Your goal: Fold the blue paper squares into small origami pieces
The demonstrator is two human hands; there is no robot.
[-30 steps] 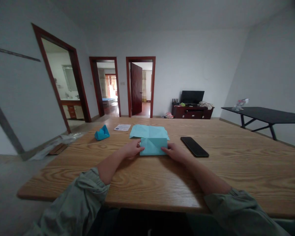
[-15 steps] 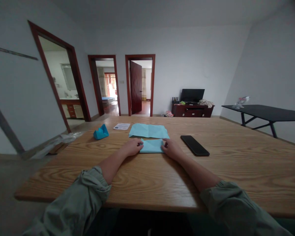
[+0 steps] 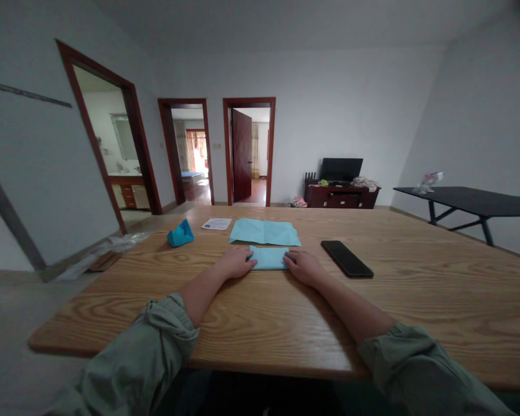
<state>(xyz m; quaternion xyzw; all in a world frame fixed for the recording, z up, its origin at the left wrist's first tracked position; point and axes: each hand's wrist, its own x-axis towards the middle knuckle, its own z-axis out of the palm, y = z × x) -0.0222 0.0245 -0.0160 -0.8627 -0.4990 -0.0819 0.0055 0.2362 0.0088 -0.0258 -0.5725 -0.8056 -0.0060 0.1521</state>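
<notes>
A light blue sheet of paper [image 3: 269, 258], folded into a flat strip, lies on the wooden table [image 3: 260, 323] before me. My left hand [image 3: 238, 263] holds its left end, the fingers near the upper edge and the thumb lower down. At the right end, my right hand [image 3: 302, 266] grips the paper with its fingers curled in; part of those fingers is hidden. Just beyond the strip is another light blue sheet [image 3: 264, 231], spread out with a crease down its middle.
On the left stands a darker blue folded paper shape [image 3: 181, 234], with a small printed card [image 3: 216, 223] near it. A black phone [image 3: 346, 258] lies right of my hands. Farther off are a black table [image 3: 472, 199] and a television [image 3: 341, 169] on a dark red cabinet.
The folded paper's top edge now lies flatter and straighter. My fingers have shifted slightly at both ends, and the whole view has moved a little.
</notes>
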